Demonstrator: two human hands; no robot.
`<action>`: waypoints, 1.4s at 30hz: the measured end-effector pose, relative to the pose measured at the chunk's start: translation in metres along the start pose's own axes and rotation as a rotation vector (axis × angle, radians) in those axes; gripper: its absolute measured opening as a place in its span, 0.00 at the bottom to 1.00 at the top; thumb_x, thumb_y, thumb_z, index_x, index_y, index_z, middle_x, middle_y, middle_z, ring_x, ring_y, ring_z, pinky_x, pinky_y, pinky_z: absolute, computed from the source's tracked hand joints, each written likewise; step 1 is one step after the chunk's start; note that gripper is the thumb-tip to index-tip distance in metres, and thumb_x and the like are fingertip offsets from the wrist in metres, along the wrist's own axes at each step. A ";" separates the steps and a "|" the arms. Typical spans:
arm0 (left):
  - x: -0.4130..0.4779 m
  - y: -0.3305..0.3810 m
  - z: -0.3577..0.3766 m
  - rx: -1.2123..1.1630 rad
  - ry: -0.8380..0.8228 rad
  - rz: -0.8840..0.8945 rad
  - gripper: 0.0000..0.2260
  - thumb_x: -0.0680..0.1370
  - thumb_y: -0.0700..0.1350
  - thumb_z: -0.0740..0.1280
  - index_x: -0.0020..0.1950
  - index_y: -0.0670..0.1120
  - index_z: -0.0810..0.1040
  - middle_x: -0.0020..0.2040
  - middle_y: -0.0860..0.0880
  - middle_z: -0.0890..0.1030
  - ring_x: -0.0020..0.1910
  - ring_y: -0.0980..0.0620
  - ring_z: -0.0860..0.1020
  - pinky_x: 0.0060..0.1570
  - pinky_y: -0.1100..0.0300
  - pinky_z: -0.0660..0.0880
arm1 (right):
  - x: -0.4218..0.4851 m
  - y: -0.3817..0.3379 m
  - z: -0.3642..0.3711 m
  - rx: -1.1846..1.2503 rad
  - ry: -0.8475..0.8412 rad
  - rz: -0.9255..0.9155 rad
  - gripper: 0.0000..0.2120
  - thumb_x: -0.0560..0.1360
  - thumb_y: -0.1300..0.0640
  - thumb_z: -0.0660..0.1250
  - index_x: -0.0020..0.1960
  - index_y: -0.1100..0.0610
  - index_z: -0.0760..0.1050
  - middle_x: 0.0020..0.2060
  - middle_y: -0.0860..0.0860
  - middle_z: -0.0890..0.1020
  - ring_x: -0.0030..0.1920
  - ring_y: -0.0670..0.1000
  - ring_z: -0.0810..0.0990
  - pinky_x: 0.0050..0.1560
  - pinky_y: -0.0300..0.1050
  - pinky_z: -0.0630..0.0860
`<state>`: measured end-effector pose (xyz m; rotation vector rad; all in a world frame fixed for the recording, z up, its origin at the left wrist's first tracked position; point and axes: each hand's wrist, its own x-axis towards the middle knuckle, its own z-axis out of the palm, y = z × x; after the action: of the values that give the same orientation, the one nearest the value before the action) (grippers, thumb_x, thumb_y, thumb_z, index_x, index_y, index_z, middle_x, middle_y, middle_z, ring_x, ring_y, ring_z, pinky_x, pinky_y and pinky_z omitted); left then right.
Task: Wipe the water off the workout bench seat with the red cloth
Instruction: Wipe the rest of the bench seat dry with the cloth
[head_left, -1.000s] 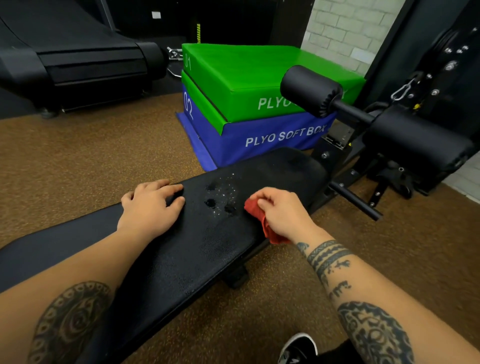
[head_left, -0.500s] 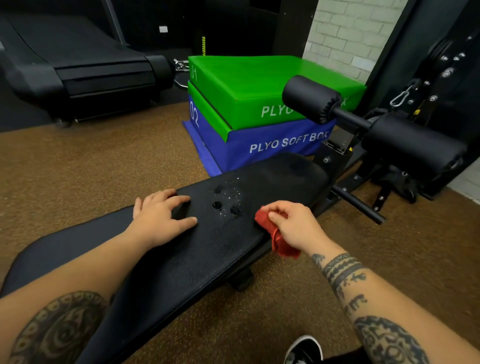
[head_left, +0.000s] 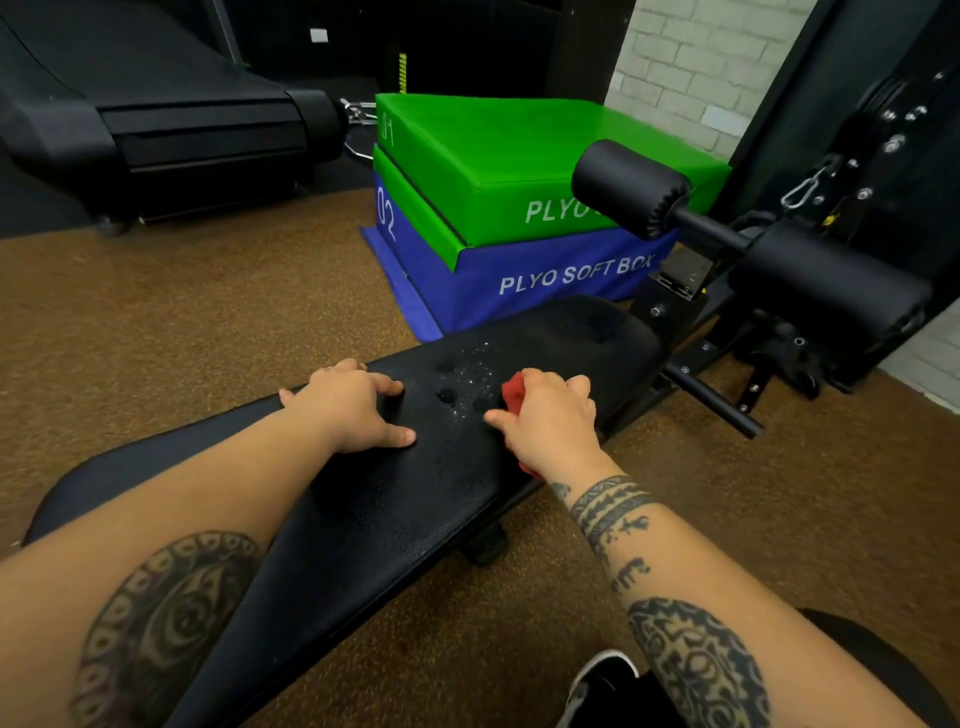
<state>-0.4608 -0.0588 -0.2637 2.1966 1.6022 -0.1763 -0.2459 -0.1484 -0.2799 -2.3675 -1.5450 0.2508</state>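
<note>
Right hand (head_left: 550, 421) fingers (head_left: 576, 387) are curling over the red cloth (head_left: 514, 392) and pressing it onto the bench seat (head_left: 363, 519), thumb pointing to 9 o'clock. Cloth is sitting just at 3 o'clock of the water droplets (head_left: 475, 374). Left hand (head_left: 353, 405) is lying flat at their 9 o'clock, fingers nearly straight, holding nothing. Right palm is hiding most of the cloth.

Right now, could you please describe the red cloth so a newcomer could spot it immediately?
Find the long black bench crossing the brown floor. On its seat, just right of the water droplets, the right hand holds the red cloth bunched under its fingers. Nothing else nearby is red.
</note>
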 end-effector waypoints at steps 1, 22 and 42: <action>-0.001 0.000 0.000 -0.003 -0.002 0.001 0.37 0.67 0.68 0.73 0.74 0.65 0.66 0.78 0.48 0.59 0.77 0.39 0.57 0.68 0.24 0.54 | 0.002 -0.002 0.003 0.017 0.063 0.006 0.18 0.76 0.45 0.68 0.62 0.53 0.74 0.57 0.50 0.78 0.59 0.56 0.68 0.58 0.51 0.68; -0.005 0.002 -0.004 -0.013 -0.007 0.007 0.36 0.68 0.66 0.73 0.74 0.65 0.67 0.76 0.48 0.62 0.76 0.40 0.58 0.68 0.24 0.54 | 0.015 -0.030 0.014 0.376 -0.106 -0.049 0.01 0.75 0.51 0.69 0.46 0.46 0.79 0.41 0.53 0.83 0.35 0.50 0.83 0.30 0.38 0.78; 0.000 -0.005 0.000 0.037 -0.021 0.044 0.35 0.70 0.65 0.72 0.75 0.66 0.63 0.79 0.49 0.57 0.78 0.40 0.55 0.68 0.24 0.53 | 0.025 -0.022 -0.018 0.325 -0.211 -0.237 0.04 0.77 0.54 0.67 0.47 0.46 0.80 0.33 0.51 0.84 0.34 0.51 0.84 0.35 0.43 0.79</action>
<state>-0.4657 -0.0574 -0.2649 2.2475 1.5500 -0.2173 -0.2492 -0.1206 -0.2546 -1.9405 -1.7101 0.6595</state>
